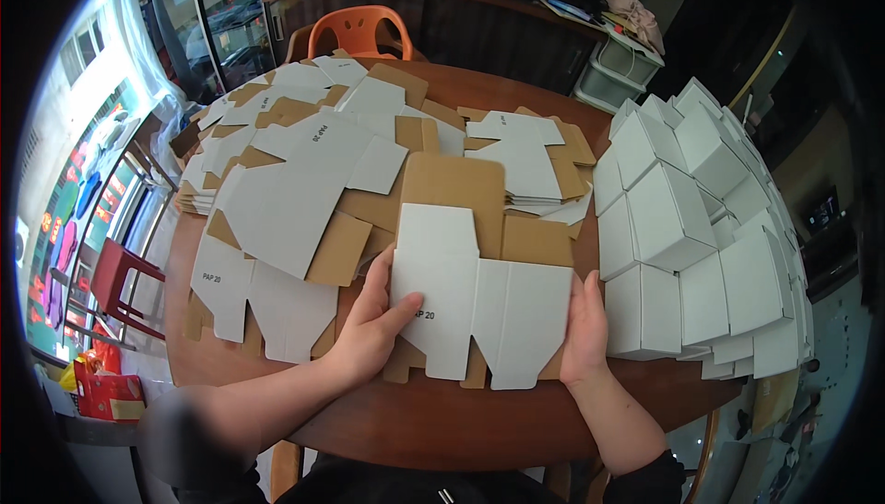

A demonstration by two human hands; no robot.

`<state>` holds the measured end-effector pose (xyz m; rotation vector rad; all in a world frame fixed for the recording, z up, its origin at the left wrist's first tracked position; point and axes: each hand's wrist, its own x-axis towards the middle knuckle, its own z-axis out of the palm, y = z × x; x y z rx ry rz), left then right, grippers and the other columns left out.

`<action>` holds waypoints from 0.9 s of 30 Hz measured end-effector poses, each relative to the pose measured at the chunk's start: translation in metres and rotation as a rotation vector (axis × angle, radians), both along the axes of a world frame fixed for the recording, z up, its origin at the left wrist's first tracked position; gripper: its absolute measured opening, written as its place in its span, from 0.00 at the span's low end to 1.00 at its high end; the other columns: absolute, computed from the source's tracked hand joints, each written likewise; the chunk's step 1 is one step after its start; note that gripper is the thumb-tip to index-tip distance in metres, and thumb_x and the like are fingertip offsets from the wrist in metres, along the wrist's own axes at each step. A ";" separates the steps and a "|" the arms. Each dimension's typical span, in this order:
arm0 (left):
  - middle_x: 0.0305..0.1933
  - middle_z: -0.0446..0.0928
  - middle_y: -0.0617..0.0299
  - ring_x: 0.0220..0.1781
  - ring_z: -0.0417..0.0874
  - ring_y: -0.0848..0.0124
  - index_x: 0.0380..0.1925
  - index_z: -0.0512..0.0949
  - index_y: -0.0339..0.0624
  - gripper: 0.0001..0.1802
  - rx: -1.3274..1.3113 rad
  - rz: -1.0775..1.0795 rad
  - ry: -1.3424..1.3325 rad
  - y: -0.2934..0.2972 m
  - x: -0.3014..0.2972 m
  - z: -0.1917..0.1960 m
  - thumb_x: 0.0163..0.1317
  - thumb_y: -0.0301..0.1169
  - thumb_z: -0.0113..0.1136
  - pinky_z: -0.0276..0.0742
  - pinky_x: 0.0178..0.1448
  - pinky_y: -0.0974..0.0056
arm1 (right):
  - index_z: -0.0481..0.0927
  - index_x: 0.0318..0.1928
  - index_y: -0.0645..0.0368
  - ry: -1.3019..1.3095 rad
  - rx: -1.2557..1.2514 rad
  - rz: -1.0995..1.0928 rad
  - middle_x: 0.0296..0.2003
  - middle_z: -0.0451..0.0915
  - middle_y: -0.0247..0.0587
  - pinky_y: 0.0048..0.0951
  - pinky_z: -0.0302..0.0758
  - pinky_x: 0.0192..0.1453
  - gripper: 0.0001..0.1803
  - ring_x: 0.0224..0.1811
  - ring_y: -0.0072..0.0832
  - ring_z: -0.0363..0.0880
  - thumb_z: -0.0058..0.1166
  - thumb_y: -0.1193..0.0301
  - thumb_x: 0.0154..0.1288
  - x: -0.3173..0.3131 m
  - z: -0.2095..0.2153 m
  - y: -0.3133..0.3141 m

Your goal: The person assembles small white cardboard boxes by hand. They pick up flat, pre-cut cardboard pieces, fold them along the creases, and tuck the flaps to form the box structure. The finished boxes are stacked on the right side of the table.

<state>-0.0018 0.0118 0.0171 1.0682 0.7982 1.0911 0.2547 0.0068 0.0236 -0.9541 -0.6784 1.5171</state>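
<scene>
The flat die-cut cardboard box blank, white on its upper face and brown beneath (479, 306), lies at the near edge of the round brown wooden table (442, 421) with its long axis running left-right, the left hand (373, 324) and right hand (586, 331) clasping its opposite ends, equally near.

Daylight floods from the blown-out left window (88, 61); fisheye edges bend and darken, centre sharp.

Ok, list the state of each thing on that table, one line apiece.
Flat box blank: unfolded, white side up, held at both side edges.
Left hand: fingers on the blank's left edge.
Right hand: gripping its right edge.
Loose blanks: flat, heaped.
Folded white boxes: assembled, stacked.
Orange chair: unoccupied.
</scene>
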 end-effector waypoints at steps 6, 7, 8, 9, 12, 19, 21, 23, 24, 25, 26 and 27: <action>0.83 0.36 0.47 0.84 0.39 0.61 0.77 0.27 0.32 0.45 0.150 -0.049 0.150 -0.009 0.002 0.003 0.75 0.27 0.47 0.40 0.82 0.60 | 0.37 0.80 0.59 -0.108 0.216 0.034 0.77 0.50 0.47 0.36 0.50 0.80 0.44 0.78 0.33 0.53 0.27 0.41 0.80 -0.001 -0.006 -0.002; 0.83 0.34 0.46 0.84 0.38 0.60 0.76 0.26 0.30 0.45 0.156 -0.063 0.168 -0.010 0.002 0.003 0.76 0.29 0.47 0.39 0.82 0.59 | 0.34 0.80 0.58 -0.139 0.236 0.035 0.78 0.47 0.48 0.36 0.49 0.80 0.44 0.79 0.33 0.50 0.27 0.41 0.80 -0.004 -0.007 -0.004; 0.83 0.33 0.45 0.84 0.36 0.59 0.75 0.25 0.29 0.46 0.163 -0.077 0.186 -0.011 0.003 0.004 0.76 0.30 0.47 0.37 0.82 0.59 | 0.31 0.80 0.57 -0.170 0.255 0.035 0.79 0.44 0.48 0.36 0.47 0.81 0.45 0.80 0.34 0.48 0.28 0.41 0.80 -0.005 -0.009 -0.005; 0.83 0.31 0.44 0.84 0.35 0.59 0.75 0.23 0.28 0.47 0.170 -0.088 0.202 -0.012 0.003 0.006 0.76 0.32 0.47 0.35 0.82 0.59 | 0.32 0.80 0.56 -0.186 0.260 0.020 0.80 0.42 0.47 0.36 0.46 0.81 0.45 0.80 0.33 0.47 0.27 0.41 0.80 -0.006 -0.009 -0.006; 0.83 0.31 0.43 0.84 0.35 0.58 0.74 0.22 0.28 0.47 0.129 -0.082 0.215 -0.012 0.002 0.007 0.78 0.38 0.43 0.35 0.82 0.59 | 0.32 0.80 0.53 -0.123 0.240 0.006 0.80 0.41 0.45 0.36 0.45 0.82 0.45 0.81 0.33 0.45 0.24 0.38 0.78 -0.004 -0.010 -0.007; 0.82 0.18 0.42 0.84 0.21 0.53 0.71 0.17 0.26 0.49 0.517 -0.206 0.367 -0.006 0.001 -0.011 0.77 0.54 0.28 0.25 0.82 0.53 | 0.33 0.81 0.44 0.241 0.068 0.174 0.78 0.52 0.39 0.39 0.53 0.80 0.46 0.78 0.35 0.54 0.19 0.31 0.74 0.005 -0.008 -0.011; 0.82 0.16 0.43 0.84 0.19 0.55 0.72 0.18 0.27 0.52 0.590 -0.242 0.428 -0.008 0.005 -0.011 0.75 0.63 0.23 0.20 0.82 0.52 | 0.33 0.81 0.41 0.193 0.058 0.201 0.78 0.53 0.38 0.40 0.58 0.78 0.46 0.77 0.35 0.57 0.18 0.31 0.73 0.001 -0.005 -0.014; 0.81 0.14 0.43 0.83 0.17 0.54 0.72 0.17 0.27 0.55 0.539 -0.263 0.395 -0.007 0.003 -0.013 0.73 0.67 0.20 0.19 0.81 0.51 | 0.32 0.81 0.38 0.102 0.071 0.212 0.78 0.53 0.37 0.40 0.60 0.78 0.45 0.77 0.34 0.58 0.16 0.31 0.74 -0.004 -0.001 -0.014; 0.81 0.14 0.44 0.83 0.17 0.54 0.72 0.16 0.28 0.55 0.530 -0.271 0.363 -0.006 0.003 -0.016 0.72 0.68 0.19 0.18 0.81 0.52 | 0.30 0.81 0.38 0.015 0.115 0.221 0.78 0.52 0.37 0.41 0.59 0.78 0.44 0.77 0.34 0.57 0.16 0.32 0.74 -0.005 -0.002 -0.016; 0.81 0.13 0.44 0.83 0.17 0.54 0.72 0.16 0.28 0.56 0.522 -0.279 0.331 -0.006 0.003 -0.018 0.71 0.69 0.18 0.18 0.81 0.52 | 0.29 0.80 0.39 -0.073 0.159 0.231 0.78 0.51 0.37 0.41 0.58 0.78 0.44 0.78 0.34 0.56 0.15 0.33 0.74 -0.007 -0.004 -0.017; 0.80 0.13 0.43 0.83 0.17 0.54 0.71 0.15 0.28 0.56 0.525 -0.303 0.297 -0.007 0.005 -0.018 0.71 0.69 0.19 0.19 0.81 0.51 | 0.28 0.80 0.39 -0.161 0.203 0.240 0.79 0.50 0.37 0.41 0.57 0.79 0.43 0.78 0.34 0.55 0.15 0.33 0.75 -0.008 -0.005 -0.019; 0.80 0.12 0.41 0.83 0.16 0.53 0.70 0.13 0.28 0.57 0.529 -0.324 0.270 -0.009 0.006 -0.016 0.71 0.69 0.20 0.20 0.82 0.51 | 0.25 0.80 0.41 -0.188 0.270 0.261 0.79 0.42 0.37 0.40 0.51 0.80 0.44 0.80 0.33 0.48 0.18 0.34 0.76 -0.010 -0.007 -0.018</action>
